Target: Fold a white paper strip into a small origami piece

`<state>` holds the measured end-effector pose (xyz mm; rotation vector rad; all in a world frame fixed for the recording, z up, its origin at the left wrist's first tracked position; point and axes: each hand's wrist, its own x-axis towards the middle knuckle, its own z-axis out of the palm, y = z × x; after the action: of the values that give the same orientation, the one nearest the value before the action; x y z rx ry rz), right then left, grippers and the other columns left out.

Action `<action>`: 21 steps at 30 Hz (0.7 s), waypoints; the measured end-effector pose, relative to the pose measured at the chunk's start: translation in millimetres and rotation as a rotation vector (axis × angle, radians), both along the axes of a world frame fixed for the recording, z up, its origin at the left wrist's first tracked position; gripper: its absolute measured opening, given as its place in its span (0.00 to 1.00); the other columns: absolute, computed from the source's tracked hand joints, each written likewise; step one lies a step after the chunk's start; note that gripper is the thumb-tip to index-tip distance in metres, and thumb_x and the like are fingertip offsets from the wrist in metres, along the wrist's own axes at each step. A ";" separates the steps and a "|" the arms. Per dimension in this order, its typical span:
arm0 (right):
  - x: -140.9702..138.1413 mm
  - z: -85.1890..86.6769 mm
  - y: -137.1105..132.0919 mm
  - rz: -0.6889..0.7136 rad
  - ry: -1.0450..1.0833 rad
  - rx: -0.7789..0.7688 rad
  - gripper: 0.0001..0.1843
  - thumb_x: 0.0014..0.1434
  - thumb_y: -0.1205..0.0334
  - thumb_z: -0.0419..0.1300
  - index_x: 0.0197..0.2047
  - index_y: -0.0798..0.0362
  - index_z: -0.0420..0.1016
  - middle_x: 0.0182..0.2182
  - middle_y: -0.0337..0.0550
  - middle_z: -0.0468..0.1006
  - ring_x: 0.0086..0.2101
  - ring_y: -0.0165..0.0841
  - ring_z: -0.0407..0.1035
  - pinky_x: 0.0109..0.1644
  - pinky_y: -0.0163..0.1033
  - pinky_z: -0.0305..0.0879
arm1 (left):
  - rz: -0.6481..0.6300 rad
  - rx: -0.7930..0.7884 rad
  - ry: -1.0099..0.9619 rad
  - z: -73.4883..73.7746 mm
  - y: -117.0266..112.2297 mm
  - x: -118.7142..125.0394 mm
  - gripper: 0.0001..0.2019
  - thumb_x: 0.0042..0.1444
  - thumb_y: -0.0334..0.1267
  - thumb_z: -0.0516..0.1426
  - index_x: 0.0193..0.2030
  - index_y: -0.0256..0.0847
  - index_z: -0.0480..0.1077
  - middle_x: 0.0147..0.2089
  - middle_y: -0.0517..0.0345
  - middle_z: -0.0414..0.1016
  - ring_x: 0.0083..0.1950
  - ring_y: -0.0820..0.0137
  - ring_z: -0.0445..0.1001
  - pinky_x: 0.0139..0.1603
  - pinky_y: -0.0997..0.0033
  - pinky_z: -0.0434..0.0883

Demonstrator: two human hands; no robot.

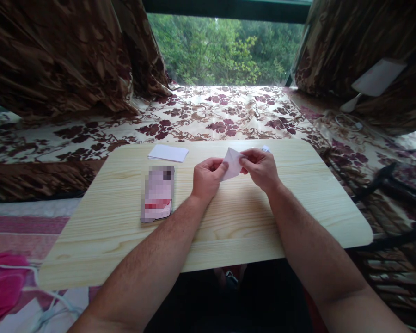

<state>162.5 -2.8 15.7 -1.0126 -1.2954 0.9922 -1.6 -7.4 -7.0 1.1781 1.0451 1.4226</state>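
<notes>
A small folded piece of white paper (232, 165) is held up over the wooden table between my two hands. My left hand (208, 175) pinches its left edge, thumb on the near face. On the opposite side, my right hand (261, 167) grips the right edge between thumb and fingers. Creases run across the paper, and its upper corner points up. Behind my right hand a bit of white paper (266, 148) shows, mostly hidden. To the left of my hands lie a stack of white paper sheets (168, 153) and a phone (157, 192) with its camera side up.
The light wooden table (249, 236) has rounded corners. Beyond it spreads a floral cloth (225, 113) below a window. A white lamp (379, 77) stands at the right by the curtain (333, 41). A white cable (36, 277) and pink cloth (3, 286) lie at lower left.
</notes>
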 end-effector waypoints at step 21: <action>6.9 3.2 0.1 0.096 0.047 -0.041 0.10 0.49 0.70 0.59 0.34 0.54 0.80 0.20 0.36 0.75 0.19 0.26 0.67 0.23 0.33 0.64 | -0.057 -0.038 -0.149 8.9 -3.6 0.6 0.06 0.44 0.36 0.67 0.30 0.39 0.78 0.28 0.60 0.77 0.28 0.73 0.70 0.31 0.74 0.67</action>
<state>169.4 -2.7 18.9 -0.9598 -1.2993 1.1131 -1.1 -11.0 1.9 1.0498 0.9246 1.4167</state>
